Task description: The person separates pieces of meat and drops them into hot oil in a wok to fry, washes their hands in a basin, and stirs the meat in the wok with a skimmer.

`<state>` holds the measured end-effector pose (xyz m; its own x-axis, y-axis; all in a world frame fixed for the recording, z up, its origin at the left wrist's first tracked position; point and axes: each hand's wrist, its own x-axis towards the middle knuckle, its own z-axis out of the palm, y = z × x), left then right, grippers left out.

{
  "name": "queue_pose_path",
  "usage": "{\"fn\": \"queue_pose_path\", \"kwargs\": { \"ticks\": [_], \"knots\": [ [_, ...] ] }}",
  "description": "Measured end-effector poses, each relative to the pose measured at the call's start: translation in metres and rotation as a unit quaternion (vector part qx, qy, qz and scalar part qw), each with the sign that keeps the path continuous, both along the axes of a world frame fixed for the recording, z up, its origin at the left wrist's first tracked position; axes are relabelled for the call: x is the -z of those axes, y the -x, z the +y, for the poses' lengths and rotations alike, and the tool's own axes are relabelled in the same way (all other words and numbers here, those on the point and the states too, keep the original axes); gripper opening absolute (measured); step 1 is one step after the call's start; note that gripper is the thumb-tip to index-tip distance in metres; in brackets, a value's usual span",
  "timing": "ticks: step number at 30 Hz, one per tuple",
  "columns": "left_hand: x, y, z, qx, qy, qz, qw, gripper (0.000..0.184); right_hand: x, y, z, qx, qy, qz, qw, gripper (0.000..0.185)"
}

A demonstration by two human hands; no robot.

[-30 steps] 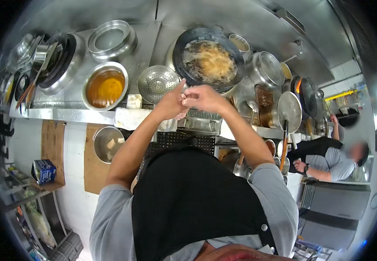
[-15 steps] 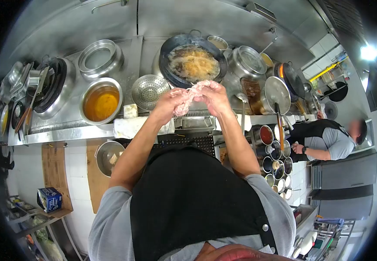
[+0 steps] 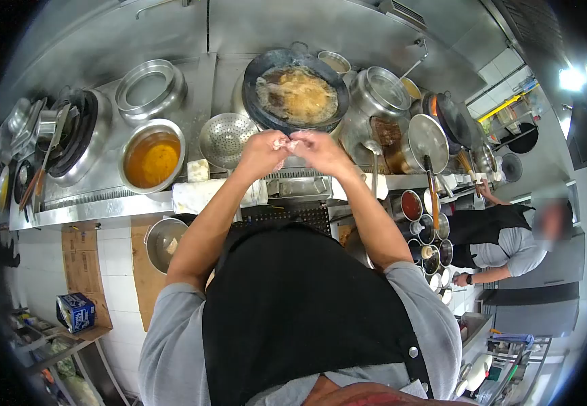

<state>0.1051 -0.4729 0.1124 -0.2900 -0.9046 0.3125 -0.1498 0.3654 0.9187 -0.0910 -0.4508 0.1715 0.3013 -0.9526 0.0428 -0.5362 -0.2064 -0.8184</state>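
Left hand [image 3: 263, 154] held pink lump [image 3: 280, 143], mostly hidden, fingers curled round it; right hand [image 3: 323, 154] met it side-on, fingertips together, pinched on its edge. Wok [image 3: 251, 86] stood just beyond fingers, oil [image 3: 300, 95] bubbling inside — rim close to knuckles. Strainer [image 3: 224, 139] lay left of fingers, tray [image 3: 300, 187] nearer body, ladle [image 3: 372, 146] off to right. Steady left grip, light right pinch looked best; lump seemed soft and sticky, likely to cling to skin — fingertips best placed short of rim, clear of spatter.

Pro kitchen: lg wok [image 3: 266, 64], s/s counter [image 3: 202, 88], pots [image 3: 177, 95].
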Motion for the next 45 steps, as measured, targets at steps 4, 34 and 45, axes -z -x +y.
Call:
{"fn": "queue_pose_path", "kwargs": {
  "ticks": [4, 34, 45],
  "knots": [
    [-0.005, -0.003, -0.007, -0.028, 0.143, -0.119, 0.982, 0.015, 0.021, 0.005, -0.011, -0.051, -0.101, 0.071, 0.991, 0.042],
    [0.102, -0.039, 0.027, -0.151, -0.292, 0.200, 0.923, 0.008, 0.113, 0.088, -0.114, 0.029, -0.285, -0.575, 0.766, 0.026],
    [0.092, -0.057, 0.068, -0.192, -0.384, 0.481, 0.765, 0.011, 0.117, 0.051, -0.240, 0.090, -0.119, -0.055, 0.987, 0.031]
  ]
}}
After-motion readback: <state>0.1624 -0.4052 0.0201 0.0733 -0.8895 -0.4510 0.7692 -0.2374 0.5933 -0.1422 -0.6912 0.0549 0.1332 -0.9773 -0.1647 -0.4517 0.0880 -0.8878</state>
